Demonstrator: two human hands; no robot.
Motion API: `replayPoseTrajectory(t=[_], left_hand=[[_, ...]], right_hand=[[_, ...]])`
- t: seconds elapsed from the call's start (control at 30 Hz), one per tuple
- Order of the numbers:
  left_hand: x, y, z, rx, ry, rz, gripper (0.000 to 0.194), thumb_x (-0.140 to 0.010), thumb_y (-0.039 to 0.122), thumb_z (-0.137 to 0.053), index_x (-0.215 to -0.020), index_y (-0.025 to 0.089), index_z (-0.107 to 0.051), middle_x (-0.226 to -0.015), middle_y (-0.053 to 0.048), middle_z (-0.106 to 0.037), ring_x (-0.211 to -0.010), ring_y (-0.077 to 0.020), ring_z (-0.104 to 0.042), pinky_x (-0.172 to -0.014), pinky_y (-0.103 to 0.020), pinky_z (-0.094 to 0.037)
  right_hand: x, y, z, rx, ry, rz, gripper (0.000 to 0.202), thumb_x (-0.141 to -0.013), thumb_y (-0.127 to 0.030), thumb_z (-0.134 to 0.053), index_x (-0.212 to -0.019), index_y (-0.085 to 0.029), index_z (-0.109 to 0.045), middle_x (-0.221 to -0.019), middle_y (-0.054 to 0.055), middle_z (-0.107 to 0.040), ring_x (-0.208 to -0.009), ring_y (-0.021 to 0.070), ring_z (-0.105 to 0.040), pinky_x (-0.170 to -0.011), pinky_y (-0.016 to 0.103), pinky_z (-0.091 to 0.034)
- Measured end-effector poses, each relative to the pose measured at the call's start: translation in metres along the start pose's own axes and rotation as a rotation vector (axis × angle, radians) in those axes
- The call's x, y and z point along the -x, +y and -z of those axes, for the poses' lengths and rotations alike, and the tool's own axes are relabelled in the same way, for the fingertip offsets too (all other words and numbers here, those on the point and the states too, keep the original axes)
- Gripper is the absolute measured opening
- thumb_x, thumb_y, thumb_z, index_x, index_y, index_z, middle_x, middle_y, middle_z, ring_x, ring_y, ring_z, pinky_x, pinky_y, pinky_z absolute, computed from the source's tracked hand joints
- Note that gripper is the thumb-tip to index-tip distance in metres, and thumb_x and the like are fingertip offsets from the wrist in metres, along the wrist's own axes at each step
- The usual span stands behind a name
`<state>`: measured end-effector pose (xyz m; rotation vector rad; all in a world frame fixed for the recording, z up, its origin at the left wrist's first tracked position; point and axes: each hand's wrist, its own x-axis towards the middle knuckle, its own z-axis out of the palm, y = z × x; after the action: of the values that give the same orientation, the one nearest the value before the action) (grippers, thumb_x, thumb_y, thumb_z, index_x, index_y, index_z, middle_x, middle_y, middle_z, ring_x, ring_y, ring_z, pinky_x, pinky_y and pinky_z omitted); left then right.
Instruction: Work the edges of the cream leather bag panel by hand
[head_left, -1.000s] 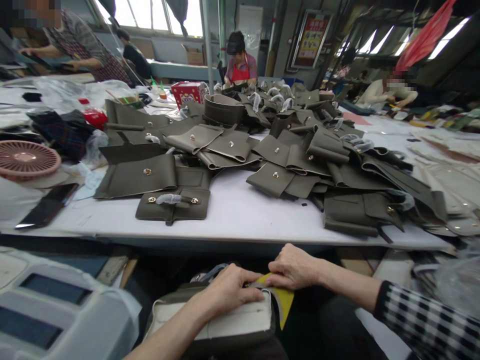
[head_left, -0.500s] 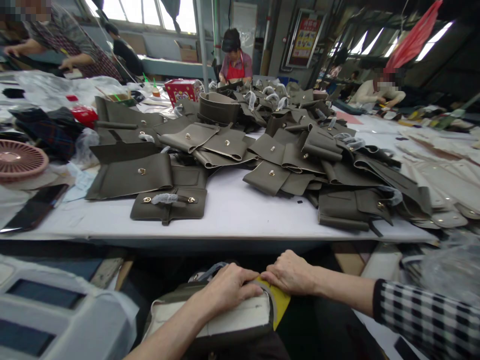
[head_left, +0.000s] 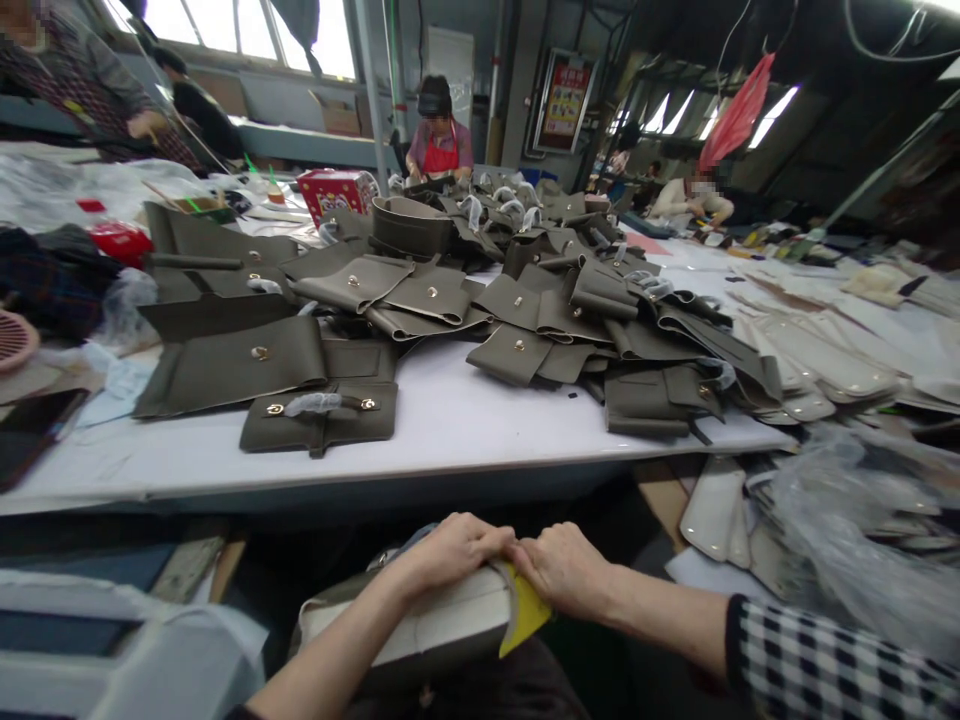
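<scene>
Head view: both hands worked below the near edge of the tabletop (head_left: 450, 440), over the lap, well clear of the piles above. Left hand (head_left: 450, 550) lay palm-down, fingers curled over the upper edge of a bag panel (head_left: 405, 630), pressing it. Right hand (head_left: 562, 570) sat just beside it, knuckles touching, fingers pinched on a yellow strip (head_left: 525, 615) that hung off the panel's right end. Panel was cream-faced with an olive rim; its long axis ran left-right, tilted up toward the right, yellow end pointing right and down. Open room was tight: table edge ahead, a grey machine housing (head_left: 112, 650) close on the left, a clear plastic bag (head_left: 855, 540) and cream pieces (head_left: 712, 510) on the right. On the tabletop, a bare white band ran along the near edge; behind it olive leather pieces (head_left: 525, 320) with metal snaps were heaped from centre to the right edge. A flat olive flap (head_left: 232, 365) and a small strapped piece (head_left: 319, 415) lay left of centre. A dark phone (head_left: 34, 430) sat near the left corner. Workshop hall, windows at the far side; a person in a red apron (head_left: 437, 150) stood at the far end.
</scene>
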<state>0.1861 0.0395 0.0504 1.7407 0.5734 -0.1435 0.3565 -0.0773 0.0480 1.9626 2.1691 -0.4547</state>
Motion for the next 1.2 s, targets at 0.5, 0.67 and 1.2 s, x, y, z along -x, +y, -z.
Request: replayPoseTrajectory(t=[0.5, 0.67, 1.2], left_hand=[[-0.029, 0.013, 0.007, -0.093, -0.057, 0.128, 0.027, -0.066, 0.037, -0.072, -0.085, 0.019, -0.080, -0.076, -0.002, -0.074, -0.072, -0.0175, -0.060, -0.064, -0.026, -0.044], [-0.031, 0.022, 0.003, -0.224, -0.008, 0.140, 0.021, -0.065, 0.037, -0.073, -0.080, 0.025, -0.080, -0.075, -0.002, -0.074, -0.077, -0.0218, -0.064, -0.070, -0.030, -0.045], [0.137, -0.109, 0.055, 0.491, 0.601, 0.360, 0.061, -0.068, 0.069, -0.070, -0.100, 0.017, -0.070, -0.083, -0.006, -0.071, -0.084, -0.0265, -0.064, -0.081, -0.035, -0.047]], right_hand=[[0.031, -0.023, -0.011, 0.009, 0.064, -0.180, 0.067, -0.104, -0.043, -0.009, -0.080, -0.021, -0.068, -0.073, 0.010, -0.074, -0.069, 0.0310, -0.072, -0.056, 0.034, -0.039], [0.028, -0.023, -0.014, 0.017, 0.074, -0.225, 0.065, -0.103, -0.048, -0.011, -0.082, -0.022, -0.067, -0.075, 0.010, -0.074, -0.070, 0.0324, -0.072, -0.056, 0.034, -0.035], [0.006, 0.006, 0.009, -0.288, 0.039, -0.167, 0.054, -0.091, -0.072, -0.032, -0.075, -0.024, -0.052, -0.072, 0.001, -0.067, -0.075, 0.0247, -0.065, -0.063, 0.031, -0.032]])
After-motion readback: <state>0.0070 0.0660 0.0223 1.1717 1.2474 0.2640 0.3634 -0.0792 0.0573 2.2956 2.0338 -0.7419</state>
